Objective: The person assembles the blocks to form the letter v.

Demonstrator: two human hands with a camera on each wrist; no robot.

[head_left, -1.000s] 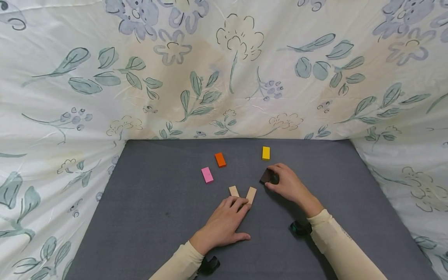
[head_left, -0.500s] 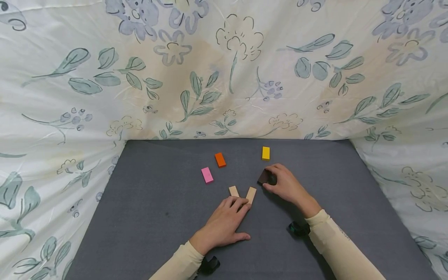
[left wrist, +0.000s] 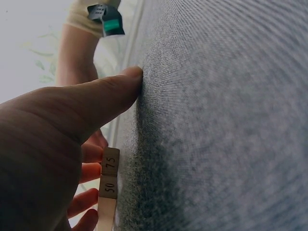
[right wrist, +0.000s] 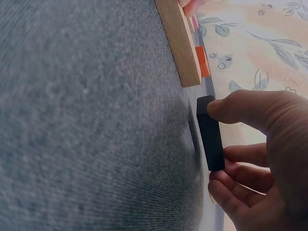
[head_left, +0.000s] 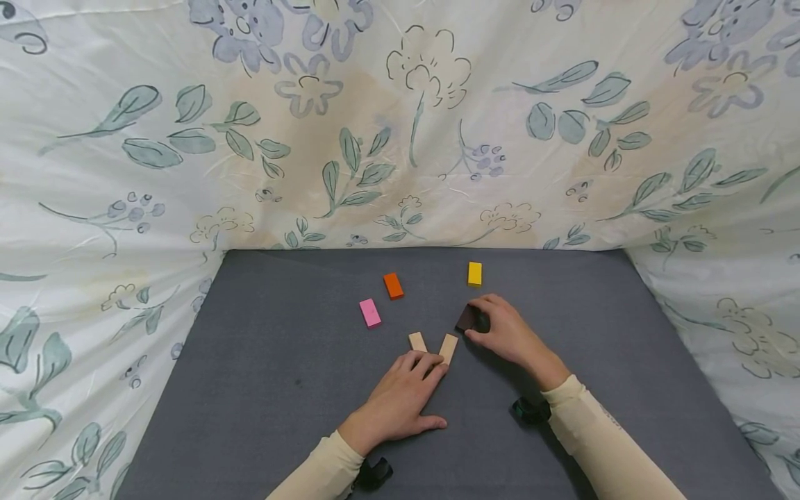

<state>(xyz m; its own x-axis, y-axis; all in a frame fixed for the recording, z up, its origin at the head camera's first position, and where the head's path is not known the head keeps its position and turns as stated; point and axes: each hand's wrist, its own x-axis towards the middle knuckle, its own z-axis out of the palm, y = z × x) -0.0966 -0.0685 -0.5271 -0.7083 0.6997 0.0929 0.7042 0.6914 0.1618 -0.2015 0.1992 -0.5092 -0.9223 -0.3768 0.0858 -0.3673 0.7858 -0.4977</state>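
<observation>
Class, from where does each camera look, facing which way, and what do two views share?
Head: on the person's head, facing forward and down at the grey tabletop; left grip, right grip and cream sleeves show.
Left wrist: on that wrist, facing past the left thumb toward pale wooden blocks; left fingers and the right forearm also show.
Right wrist: on that wrist, facing the dark block in the right grip, whose thumb and fingers show.
Shared: head and right wrist views both show the dark block and orange block.

A black rectangular block [right wrist: 210,135] is right of two pale wooden blocks [head_left: 447,347] — behind, left to right: pink rectangular block [head_left: 370,313], orange rectangular block [head_left: 393,285], yellow rectangular block [head_left: 475,274].
</observation>
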